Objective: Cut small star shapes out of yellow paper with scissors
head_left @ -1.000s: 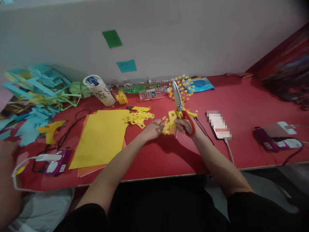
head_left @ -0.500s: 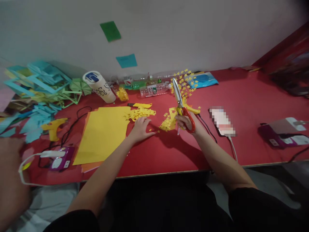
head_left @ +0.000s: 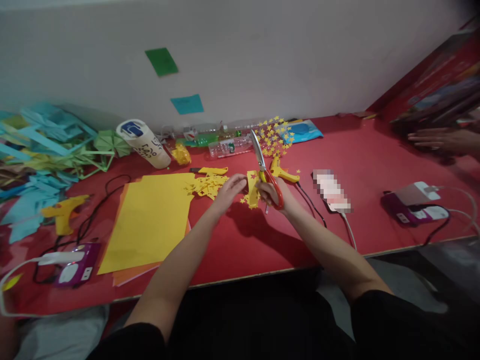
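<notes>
My right hand (head_left: 268, 192) is wrapped round the red and yellow handles of a pair of scissors (head_left: 262, 161), blades pointing up and away from me. Right by its fingertips stands a yellow paper strip (head_left: 252, 181) with a star-shaped hole; whether the fingers pinch it is unclear. My left hand (head_left: 230, 191) is open just left of the strip, fingers stretched toward it without clearly touching. Small yellow paper stars (head_left: 245, 201) lie partly hidden under the strip. Left of my left hand is a heap of yellow paper scraps (head_left: 206, 186), with a yellow utility knife (head_left: 212, 171) behind it.
Yellow paper sheets (head_left: 150, 220) lie on the left, near a glue gun (head_left: 66, 212) and power strip (head_left: 77, 267). Another glue gun (head_left: 283, 172), a phone (head_left: 332, 190) and cables are on the right. Plastic bottles (head_left: 228, 146) line the wall. Another person's hand (head_left: 438, 139) shows far right.
My left hand has lifted off the tabletop toward the strip. My right hand keeps the scissors, and the strip now shows left of its fingers. The view has shifted; another person's hand appears far right.
</notes>
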`<act>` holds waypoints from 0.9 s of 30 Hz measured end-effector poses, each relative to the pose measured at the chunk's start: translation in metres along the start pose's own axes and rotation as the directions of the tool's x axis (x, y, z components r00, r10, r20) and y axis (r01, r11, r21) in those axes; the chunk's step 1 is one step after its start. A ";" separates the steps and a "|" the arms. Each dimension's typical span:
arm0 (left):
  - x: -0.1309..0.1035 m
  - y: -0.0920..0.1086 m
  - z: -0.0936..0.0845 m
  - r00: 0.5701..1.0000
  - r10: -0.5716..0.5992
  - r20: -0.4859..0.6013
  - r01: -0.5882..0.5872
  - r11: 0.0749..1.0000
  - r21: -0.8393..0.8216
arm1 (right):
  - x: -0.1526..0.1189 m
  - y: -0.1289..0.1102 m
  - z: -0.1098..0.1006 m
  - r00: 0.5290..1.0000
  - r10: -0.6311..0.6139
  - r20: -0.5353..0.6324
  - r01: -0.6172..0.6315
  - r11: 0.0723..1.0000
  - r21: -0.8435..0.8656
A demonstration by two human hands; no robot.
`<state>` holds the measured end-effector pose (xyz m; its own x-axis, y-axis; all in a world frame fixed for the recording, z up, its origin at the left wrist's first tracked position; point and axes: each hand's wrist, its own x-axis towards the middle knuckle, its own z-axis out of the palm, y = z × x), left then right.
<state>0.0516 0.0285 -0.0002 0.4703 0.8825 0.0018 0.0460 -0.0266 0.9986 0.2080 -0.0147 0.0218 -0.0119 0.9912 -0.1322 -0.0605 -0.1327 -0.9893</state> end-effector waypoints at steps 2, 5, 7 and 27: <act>-0.006 0.006 0.003 0.998 -0.015 -0.054 0.013 0.999 -0.029 | 0.002 -0.002 0.008 1.000 -0.011 -0.002 0.011 1.000 0.014; -0.012 0.011 0.001 0.975 -0.001 -0.220 -0.003 1.000 -0.016 | 0.005 -0.004 0.019 1.000 -0.026 0.000 0.026 0.999 0.032; -0.013 0.013 -0.006 0.969 -0.004 -0.248 0.002 1.000 -0.010 | 0.007 -0.004 0.025 1.000 -0.029 0.000 0.029 0.999 0.039; 0.006 0.054 -0.042 0.996 -0.007 -0.092 0.007 1.000 0.006 | 0.028 -0.036 0.039 0.990 -0.125 -0.072 0.122 0.992 -0.036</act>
<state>0.0200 0.0520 0.0560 0.3873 0.9219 0.0002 0.0551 -0.0233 0.9982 0.1704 0.0175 0.0561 0.0672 0.9977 -0.0120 -0.0256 -0.0103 -0.9996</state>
